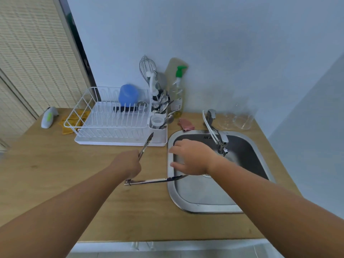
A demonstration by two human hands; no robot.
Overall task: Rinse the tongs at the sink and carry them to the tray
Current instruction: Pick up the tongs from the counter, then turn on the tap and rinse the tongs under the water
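Observation:
Metal tongs [149, 181] are spread wide over the wooden counter. One arm points up toward the white drying tray [121, 143]. The other arm lies flat, and its dark tip reaches over the left rim of the steel sink [172, 192]. My left hand [126, 164] grips the raised arm near the hinge. My right hand [191, 159] hovers over the sink's left edge, fingers apart and holding nothing, just above the flat arm's tip. The faucet [220, 140] stands at the back of the sink; I cannot tell whether water runs.
The white wire rack [104, 116] on the tray holds a blue cup [128, 94] and a cutlery holder [160, 108] with a whisk. A soap bottle [177, 90], a pink cloth [186, 123] and clear glasses [236, 120] stand behind the sink. A yellow cloth [65, 129] lies at left.

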